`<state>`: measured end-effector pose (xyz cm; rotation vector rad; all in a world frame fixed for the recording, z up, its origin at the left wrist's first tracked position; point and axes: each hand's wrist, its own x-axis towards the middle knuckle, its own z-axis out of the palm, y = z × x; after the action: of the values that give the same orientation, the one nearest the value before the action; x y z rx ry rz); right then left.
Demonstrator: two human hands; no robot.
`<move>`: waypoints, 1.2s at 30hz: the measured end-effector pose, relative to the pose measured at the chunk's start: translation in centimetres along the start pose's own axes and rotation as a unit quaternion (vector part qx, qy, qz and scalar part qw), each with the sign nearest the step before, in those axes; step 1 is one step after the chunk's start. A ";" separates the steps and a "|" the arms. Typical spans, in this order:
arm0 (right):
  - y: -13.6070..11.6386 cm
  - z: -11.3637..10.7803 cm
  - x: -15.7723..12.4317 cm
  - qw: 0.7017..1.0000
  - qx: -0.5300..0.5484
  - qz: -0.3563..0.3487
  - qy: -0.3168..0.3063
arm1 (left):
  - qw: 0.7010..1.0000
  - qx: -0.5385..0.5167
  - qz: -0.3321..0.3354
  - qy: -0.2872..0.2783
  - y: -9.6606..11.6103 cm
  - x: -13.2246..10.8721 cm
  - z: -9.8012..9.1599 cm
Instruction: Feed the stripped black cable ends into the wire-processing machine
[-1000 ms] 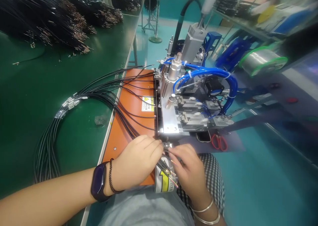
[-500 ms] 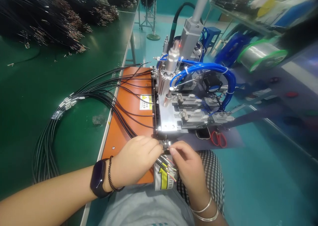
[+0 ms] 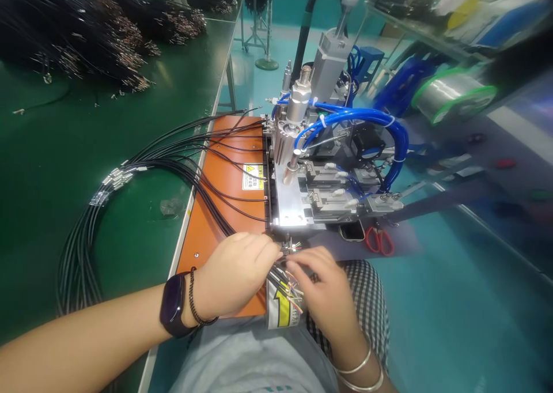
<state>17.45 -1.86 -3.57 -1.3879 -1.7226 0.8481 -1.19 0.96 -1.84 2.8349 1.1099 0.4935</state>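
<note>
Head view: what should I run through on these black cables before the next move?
1. Left hand gripping the black cables: cannot tell.
2. Right hand touching the stripped wire ends: cannot tell.
3. Black cables lying across the orange mat without visible snags: ok.
4. Blue air hoses clear of both hands: ok.
5. Red-handled scissors apart from the hands: ok.

Head view, facing forward and down.
Close above the left hand, right hand and machine.
</note>
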 end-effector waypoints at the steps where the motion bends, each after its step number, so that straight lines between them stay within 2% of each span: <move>1: 0.0 0.0 0.1 0.999 0.005 0.019 0.027 | 1.000 -0.001 0.001 -0.005 0.0 0.0 0.0; 4: 0.1 0.1 0.1 0.996 0.020 0.042 0.076 | 1.000 0.001 0.007 -0.012 -0.1 0.0 0.1; 10: -0.3 0.6 0.1 0.998 -0.019 -0.018 0.062 | 0.999 0.009 0.032 -0.030 0.0 0.1 0.4; 15: -0.7 0.5 0.9 0.998 -0.047 -0.047 -0.018 | 0.998 0.017 0.052 -0.036 0.1 -0.1 0.6; 17: -0.6 0.3 1.0 1.000 -0.006 -0.019 -0.003 | 0.999 0.005 0.039 -0.036 0.1 -0.1 0.5; 21: 0.0 0.3 0.6 0.990 0.097 0.070 0.071 | 0.999 -0.035 -0.001 -0.009 0.2 0.0 0.1; 27: 0.3 0.5 0.6 0.985 0.160 0.065 0.011 | 0.998 -0.051 -0.025 0.009 0.3 0.1 0.1; 36: 0.2 0.8 0.6 0.983 0.170 0.056 0.041 | 0.997 -0.075 -0.016 -0.015 0.6 -0.5 0.5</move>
<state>16.80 -1.31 -4.03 -1.2763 -1.3708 1.0751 -0.93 0.21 -2.33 2.6825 1.0647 0.5086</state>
